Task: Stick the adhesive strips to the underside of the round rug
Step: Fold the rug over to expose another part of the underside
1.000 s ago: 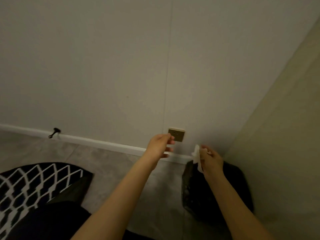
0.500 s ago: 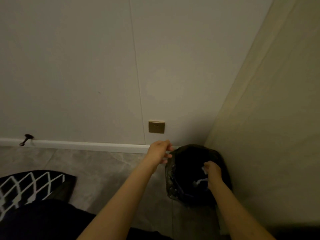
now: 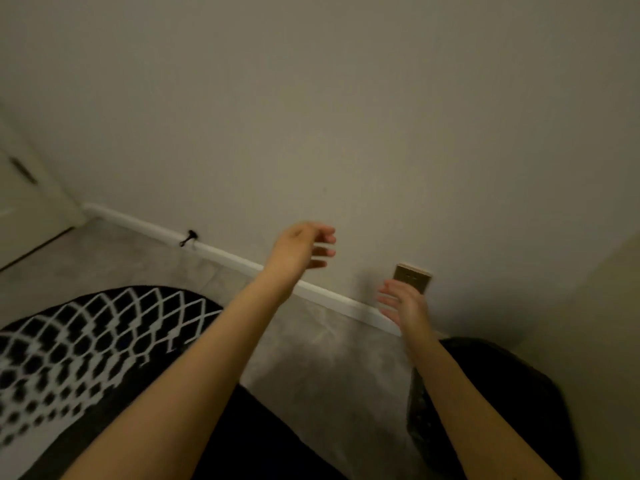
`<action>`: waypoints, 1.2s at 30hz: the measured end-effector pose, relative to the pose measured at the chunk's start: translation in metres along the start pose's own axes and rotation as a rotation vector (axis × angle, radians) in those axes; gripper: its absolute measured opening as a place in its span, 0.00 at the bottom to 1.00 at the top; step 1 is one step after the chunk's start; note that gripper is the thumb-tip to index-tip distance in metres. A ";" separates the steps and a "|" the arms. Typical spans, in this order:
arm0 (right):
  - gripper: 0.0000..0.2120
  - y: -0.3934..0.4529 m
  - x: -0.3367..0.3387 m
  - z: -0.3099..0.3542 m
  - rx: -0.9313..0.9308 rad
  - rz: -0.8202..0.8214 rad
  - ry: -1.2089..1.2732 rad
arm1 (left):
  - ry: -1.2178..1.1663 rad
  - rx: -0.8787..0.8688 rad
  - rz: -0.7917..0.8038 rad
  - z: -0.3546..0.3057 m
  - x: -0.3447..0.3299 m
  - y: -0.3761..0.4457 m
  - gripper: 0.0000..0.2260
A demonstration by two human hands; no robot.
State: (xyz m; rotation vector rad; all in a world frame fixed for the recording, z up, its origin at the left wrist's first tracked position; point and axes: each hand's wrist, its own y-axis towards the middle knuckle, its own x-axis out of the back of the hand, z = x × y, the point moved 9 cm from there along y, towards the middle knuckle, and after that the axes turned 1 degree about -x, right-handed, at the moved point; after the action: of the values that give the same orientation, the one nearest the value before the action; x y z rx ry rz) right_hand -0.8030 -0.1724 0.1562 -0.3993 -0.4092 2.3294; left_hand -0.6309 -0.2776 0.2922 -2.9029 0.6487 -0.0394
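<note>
We're in a home, a dim room corner: plain pale wall [image 3: 311, 116] with white skirting board [image 3: 221, 254] running across mid-frame, grey stone-look floor [image 3: 329, 368] below, a brass wall socket [image 3: 414, 277] at right, a black-and-white patterned rug [image 3: 86, 341] lower left, a door [image 3: 24, 209] at far left.

My rug [image 3: 86, 355] lies flat on the floor at about eight o'clock from my hands, its black face with the white lattice pattern turned up. Only part of its round edge shows; the rest runs out of view. I see no strips.
</note>
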 end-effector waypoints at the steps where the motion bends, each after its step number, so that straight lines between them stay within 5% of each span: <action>1: 0.06 0.001 -0.028 0.005 0.017 0.060 -0.018 | 0.007 -0.045 -0.048 -0.017 0.028 -0.001 0.14; 7: 0.06 -0.028 -0.220 -0.008 0.082 0.480 -0.303 | 0.098 -0.088 -0.448 -0.043 0.229 -0.045 0.13; 14: 0.07 -0.086 -0.412 -0.110 0.098 0.936 -0.751 | 0.037 0.134 -0.947 0.073 0.440 -0.179 0.11; 23: 0.05 -0.112 -0.522 -0.249 0.135 1.263 -1.226 | -0.065 0.569 -1.312 0.294 0.534 -0.307 0.12; 31: 0.13 -0.125 -0.575 -0.389 0.229 1.418 -1.543 | -0.144 0.752 -1.223 0.448 0.558 -0.338 0.12; 36: 0.15 -0.116 -0.586 -0.464 0.198 1.453 -1.724 | -0.428 1.229 -1.615 0.522 0.513 -0.406 0.30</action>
State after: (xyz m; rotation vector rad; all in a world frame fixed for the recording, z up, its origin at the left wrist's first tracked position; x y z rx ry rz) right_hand -0.1452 -0.4259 -0.1187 2.3035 -0.7266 3.3340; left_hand 0.0364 -0.0515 -0.1600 -1.4101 -1.3224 -0.0015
